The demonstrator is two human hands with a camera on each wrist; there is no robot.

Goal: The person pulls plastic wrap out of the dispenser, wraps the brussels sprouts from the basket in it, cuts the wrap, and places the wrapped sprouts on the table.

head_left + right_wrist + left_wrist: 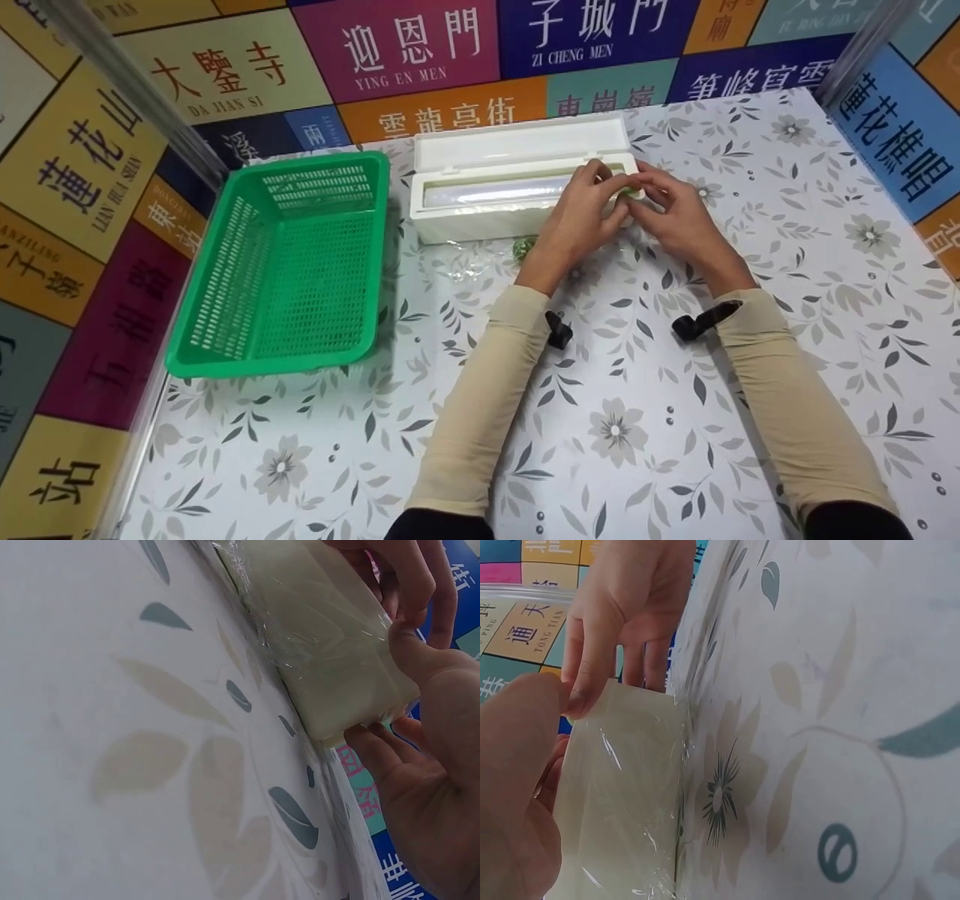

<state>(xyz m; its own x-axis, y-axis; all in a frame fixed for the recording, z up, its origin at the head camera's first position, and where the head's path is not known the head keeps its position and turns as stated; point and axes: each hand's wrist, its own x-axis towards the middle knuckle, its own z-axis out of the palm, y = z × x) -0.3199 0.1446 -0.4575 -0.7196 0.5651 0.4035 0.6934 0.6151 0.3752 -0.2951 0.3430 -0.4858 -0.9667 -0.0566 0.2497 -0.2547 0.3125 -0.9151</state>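
A long white cling film box lies with its lid raised at the back. Inside it is a shiny roll of cling film, and clear wrap drapes down the front. My left hand reaches over the right end of the box, thumb and fingertips pinching a small green piece at the top edge. My right hand grips that end, its thumb at the upper corner and fingers against the end face. Both thumbs nearly meet in the right wrist view.
A green plastic basket stands left of the box. A small green patterned ball sits before the box by my left wrist. Loose clear film lies on the floral tablecloth. Printed panels border the table.
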